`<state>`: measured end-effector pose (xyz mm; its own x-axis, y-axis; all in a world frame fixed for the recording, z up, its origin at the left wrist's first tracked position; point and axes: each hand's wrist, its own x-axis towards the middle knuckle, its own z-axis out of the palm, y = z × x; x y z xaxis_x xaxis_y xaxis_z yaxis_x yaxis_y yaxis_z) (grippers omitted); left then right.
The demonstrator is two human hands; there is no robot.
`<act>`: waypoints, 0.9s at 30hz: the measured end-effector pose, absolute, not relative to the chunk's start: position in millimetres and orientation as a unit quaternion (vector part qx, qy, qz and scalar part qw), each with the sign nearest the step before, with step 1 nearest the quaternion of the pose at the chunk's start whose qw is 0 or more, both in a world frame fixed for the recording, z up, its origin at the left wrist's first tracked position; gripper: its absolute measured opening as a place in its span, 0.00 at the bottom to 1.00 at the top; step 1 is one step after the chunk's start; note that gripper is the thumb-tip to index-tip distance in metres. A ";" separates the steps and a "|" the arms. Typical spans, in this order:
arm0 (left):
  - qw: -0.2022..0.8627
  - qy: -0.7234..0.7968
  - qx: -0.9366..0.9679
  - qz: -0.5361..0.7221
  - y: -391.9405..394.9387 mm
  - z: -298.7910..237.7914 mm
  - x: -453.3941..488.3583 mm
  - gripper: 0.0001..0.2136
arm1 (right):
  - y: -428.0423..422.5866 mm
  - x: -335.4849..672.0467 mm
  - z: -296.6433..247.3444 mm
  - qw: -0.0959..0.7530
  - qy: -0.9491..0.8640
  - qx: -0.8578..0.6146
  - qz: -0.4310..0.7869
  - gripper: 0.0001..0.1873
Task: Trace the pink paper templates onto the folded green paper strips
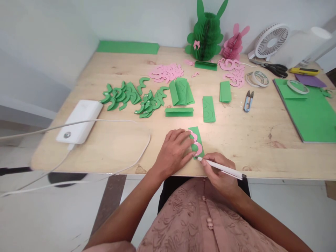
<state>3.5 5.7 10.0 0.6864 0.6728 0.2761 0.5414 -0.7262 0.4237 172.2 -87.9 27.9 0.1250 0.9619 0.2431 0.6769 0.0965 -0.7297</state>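
Note:
Under the fingertips of my left hand (175, 151), a pink paper cutout (198, 148) with scalloped curves is held flat on a green paper rectangle (195, 131). The fingers are bent and pressed down on its left side. My right hand (222, 172) grips a white pen (223, 168), its tip at the lower edge of the cutout. Just beyond lies a folded green piece (209, 109) with drawn curves. A stack of green pieces (181, 91) and a folded green strip (179, 112) are to its left.
Green curved cutouts (123, 95) and pink cutouts (168, 72) lie in piles. A white power bank (80, 121) with cables sits left. Thread snips (248, 101), tape rolls (259, 79), scissors (275, 68), and green sheets (315, 115) are right. A green paper rabbit (207, 36) and small fan (271, 41) stand behind.

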 end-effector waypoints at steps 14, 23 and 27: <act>0.153 0.334 0.905 0.215 5.3 10.0 3.6 0.10 | -85.9 171.4 26.2 0.382 -0.644 -0.636 0.185 0.06; 0.156 0.333 0.905 0.213 5.6 9.2 3.0 0.10 | -85.7 171.4 27.4 0.382 -0.640 -0.638 0.192 0.06; 0.155 0.331 0.906 0.214 5.4 9.7 3.0 0.10 | -85.7 171.2 28.9 0.382 -0.638 -0.641 0.187 0.06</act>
<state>3.0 5.4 9.7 0.6889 0.6661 0.2859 0.5333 -0.7329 0.4224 171.2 -85.7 28.9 0.1145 0.9622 0.2472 0.6759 0.1069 -0.7292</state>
